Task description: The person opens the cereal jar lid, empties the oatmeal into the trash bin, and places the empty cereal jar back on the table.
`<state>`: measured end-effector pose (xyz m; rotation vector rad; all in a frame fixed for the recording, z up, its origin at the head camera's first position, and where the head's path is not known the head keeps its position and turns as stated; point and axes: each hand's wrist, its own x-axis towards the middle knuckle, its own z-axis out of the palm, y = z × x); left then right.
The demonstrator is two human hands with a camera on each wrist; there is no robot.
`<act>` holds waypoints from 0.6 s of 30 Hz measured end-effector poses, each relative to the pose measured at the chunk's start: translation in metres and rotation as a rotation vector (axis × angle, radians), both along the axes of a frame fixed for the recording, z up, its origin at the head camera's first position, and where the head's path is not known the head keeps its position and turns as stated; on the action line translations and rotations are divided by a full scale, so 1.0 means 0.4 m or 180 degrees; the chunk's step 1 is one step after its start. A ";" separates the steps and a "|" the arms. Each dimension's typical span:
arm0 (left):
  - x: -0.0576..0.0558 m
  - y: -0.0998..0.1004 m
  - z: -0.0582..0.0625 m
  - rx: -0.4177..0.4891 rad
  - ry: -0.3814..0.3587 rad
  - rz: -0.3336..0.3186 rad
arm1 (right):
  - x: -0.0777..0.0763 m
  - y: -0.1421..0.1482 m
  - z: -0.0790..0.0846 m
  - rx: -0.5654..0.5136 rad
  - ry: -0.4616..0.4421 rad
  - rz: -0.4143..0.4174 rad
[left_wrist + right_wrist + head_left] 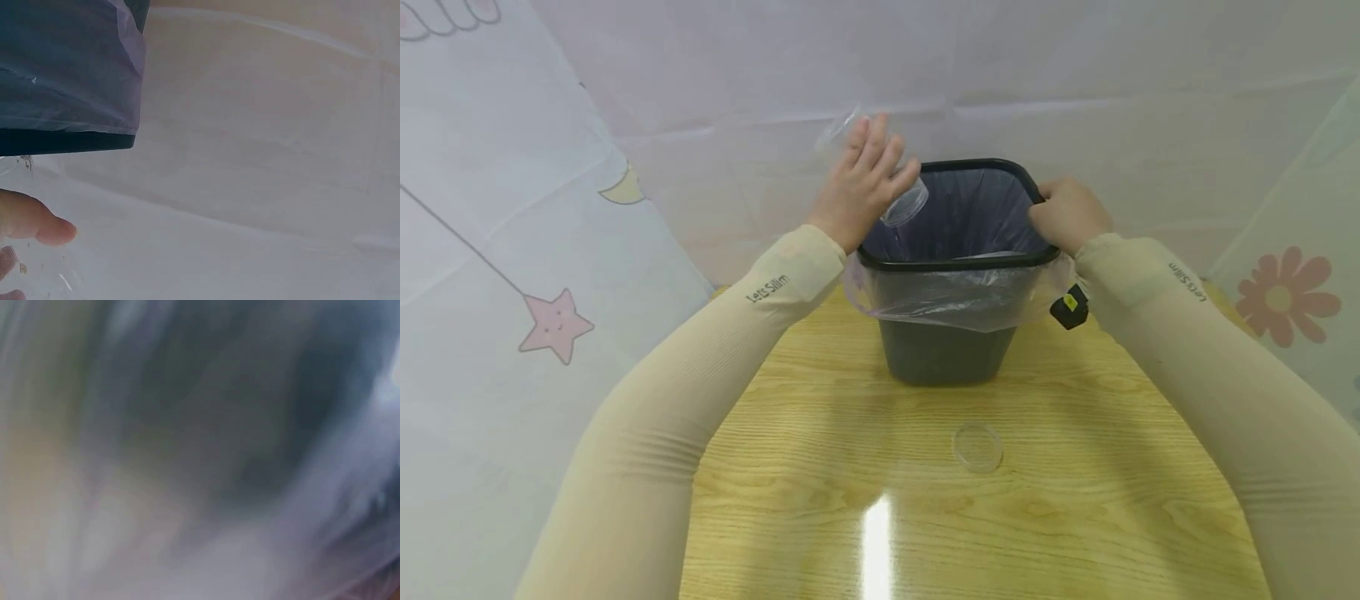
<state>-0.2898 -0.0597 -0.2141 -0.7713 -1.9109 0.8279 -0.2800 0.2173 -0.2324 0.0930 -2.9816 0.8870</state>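
Note:
My left hand [867, 187] holds a clear plastic container [907, 202], tilted with its lower end over the left side of a dark trash bin [943, 354]. In the left wrist view, small brown bits cling to the see-through container [53, 275], beside the thumb [37, 222]. My right hand [1073, 215] grips the bin's right rim, its fingers partly hidden. A translucent bag [947, 304] lines the bin and folds down over the rim. The right wrist view is blurred by something close, likely the bag.
A clear round lid [977, 447] lies on the wood-grain table [805, 500] in front of the bin. Printed cloth [760, 75] hangs behind and on both sides. A small black piece with a yellow mark [1070, 307] sits under the right wrist.

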 end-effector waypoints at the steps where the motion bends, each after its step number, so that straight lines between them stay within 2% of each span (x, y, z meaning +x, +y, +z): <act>1: 0.001 0.000 0.002 -0.0044 0.0035 0.0013 | 0.000 -0.001 0.000 0.0002 0.0003 0.0000; 5: 0.005 0.002 0.008 -0.0309 0.0109 0.0061 | 0.000 -0.002 0.000 0.0017 0.0032 0.0007; 10: 0.011 0.009 0.010 -0.0645 0.0077 0.0087 | 0.000 -0.001 -0.003 -0.0005 0.0068 0.0004; 18: 0.006 0.012 0.008 -0.0686 0.0202 0.0040 | 0.003 -0.003 -0.001 0.0015 0.0046 -0.0006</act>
